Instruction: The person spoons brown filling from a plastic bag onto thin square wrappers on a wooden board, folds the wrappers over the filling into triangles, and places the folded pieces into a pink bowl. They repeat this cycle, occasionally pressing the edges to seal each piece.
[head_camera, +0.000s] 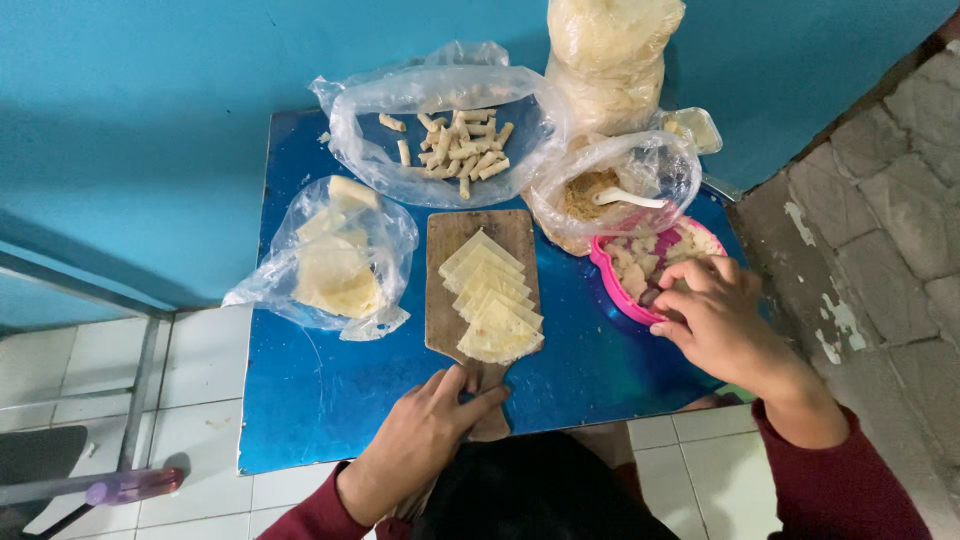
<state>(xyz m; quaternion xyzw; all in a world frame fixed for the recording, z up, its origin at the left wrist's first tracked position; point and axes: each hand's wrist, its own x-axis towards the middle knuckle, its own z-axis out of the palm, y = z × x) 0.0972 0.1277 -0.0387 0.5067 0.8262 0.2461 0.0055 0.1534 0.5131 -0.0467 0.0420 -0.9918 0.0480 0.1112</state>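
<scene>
The left hand (425, 435) curls loosely around the handle of a wooden board (478, 280), where thin pale dough squares (492, 300) overlap. The right hand (715, 315), fingers bent, dips into lumpy filling in a pink plastic bowl (615, 285) on the glossy blue table (320, 390).

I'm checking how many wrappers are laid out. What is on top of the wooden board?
A overlapping row of pale square wrappers lies on the wooden board. The left hand covers its handle, and overlaps hide the exact count.

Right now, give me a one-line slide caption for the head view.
Left hand grips the wooden board's handle under overlapping wrapper squares; right hand reaches into the pink bowl.
</scene>
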